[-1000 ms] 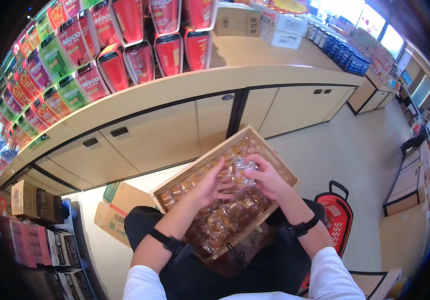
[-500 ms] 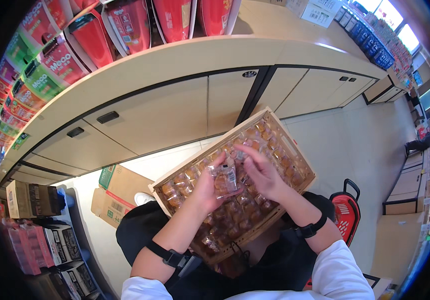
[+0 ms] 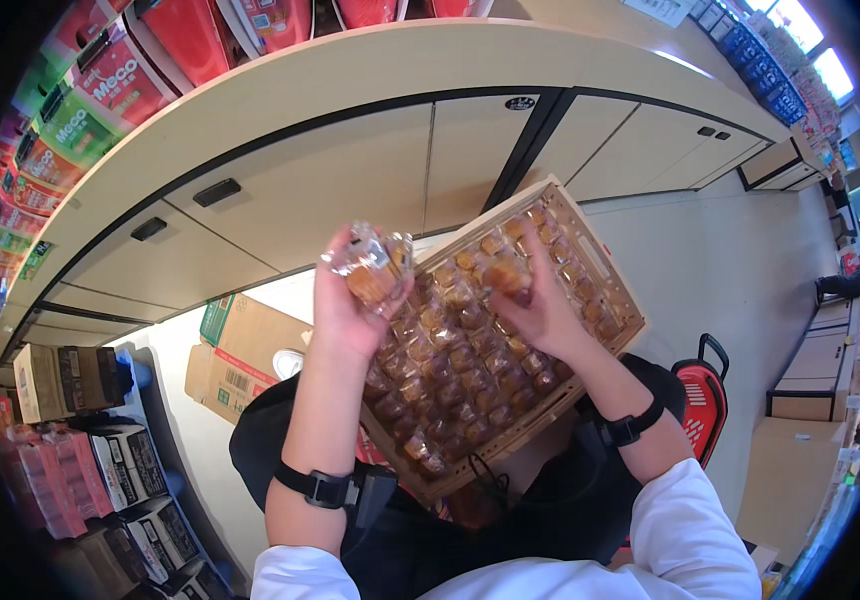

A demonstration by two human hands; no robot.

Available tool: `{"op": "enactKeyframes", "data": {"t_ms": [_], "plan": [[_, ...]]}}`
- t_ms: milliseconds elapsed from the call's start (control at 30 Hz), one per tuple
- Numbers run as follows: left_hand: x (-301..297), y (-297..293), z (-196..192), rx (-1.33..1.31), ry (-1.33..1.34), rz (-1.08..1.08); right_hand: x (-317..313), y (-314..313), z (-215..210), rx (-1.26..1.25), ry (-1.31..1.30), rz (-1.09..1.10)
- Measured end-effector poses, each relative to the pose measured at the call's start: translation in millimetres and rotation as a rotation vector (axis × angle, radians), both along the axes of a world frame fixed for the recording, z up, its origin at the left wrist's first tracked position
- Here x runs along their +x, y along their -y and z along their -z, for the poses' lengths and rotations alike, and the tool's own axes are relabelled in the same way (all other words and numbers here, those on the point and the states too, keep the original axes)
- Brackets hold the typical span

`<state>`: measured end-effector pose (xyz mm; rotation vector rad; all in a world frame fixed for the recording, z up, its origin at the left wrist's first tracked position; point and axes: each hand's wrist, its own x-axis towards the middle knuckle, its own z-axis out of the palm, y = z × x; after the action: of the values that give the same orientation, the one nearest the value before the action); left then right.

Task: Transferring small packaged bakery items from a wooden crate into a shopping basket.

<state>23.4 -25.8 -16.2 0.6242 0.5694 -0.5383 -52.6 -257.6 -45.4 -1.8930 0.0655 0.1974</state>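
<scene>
1. At my far left, red and green drink cups (image 3: 115, 75) stood along the counter's (image 3: 320, 110) edge, with stacked boxes (image 3: 135, 465) lower down.
2. Next came a flattened cardboard carton (image 3: 235, 365) on the floor, just short of the person's knee.
3. The left hand (image 3: 347, 322) was raised just outside the wooden crate's (image 3: 490, 221) upper-left edge, its fingers curled around a clear-wrapped bunch of small cakes (image 3: 375, 280). Glare on the film kept me from counting them.
4. The crate sat slantwise, seemingly across the knees, one corner toward the counter and the opposite corner toward the lap. Inside, golden-brown wrapped cakes (image 3: 470, 360) ran in close rows from the lap-side edge to the far corner, with one shinier packet (image 3: 424, 452) tipped near the lap corner.
5. I judged the layer mostly complete: the rows looked full and fairly even. The bunch in the left hand was not settled among them. Whether any gap remained beneath the hands, I couldn't tell.
6. The right hand (image 3: 552, 320) hung over the crate's right half, thumb and fingers spread around a blurred cake (image 3: 507, 276); I couldn't tell whether they gripped it.
7. Beyond the right knee, a red basket (image 3: 698, 405) stood on the floor.
</scene>
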Motion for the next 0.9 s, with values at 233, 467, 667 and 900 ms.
{"op": "enactKeyframes", "data": {"t_ms": [233, 467, 667, 900], "plan": [[7, -12, -3, -0.049, -0.001, -0.110, -14, -26, 65, 0.075, -0.455, -0.229], [9, -16, -12, -0.099, -0.002, -0.137, -4, -38, 81, 0.556, -0.948, -0.032], [5, -25, -12, -0.106, 0.015, -0.133, -6, -52, 51, 0.625, -0.886, 0.038], [7, -22, -14, -0.103, 0.000, -0.139, -10, -48, 41, 0.809, -0.821, -0.130]]}}
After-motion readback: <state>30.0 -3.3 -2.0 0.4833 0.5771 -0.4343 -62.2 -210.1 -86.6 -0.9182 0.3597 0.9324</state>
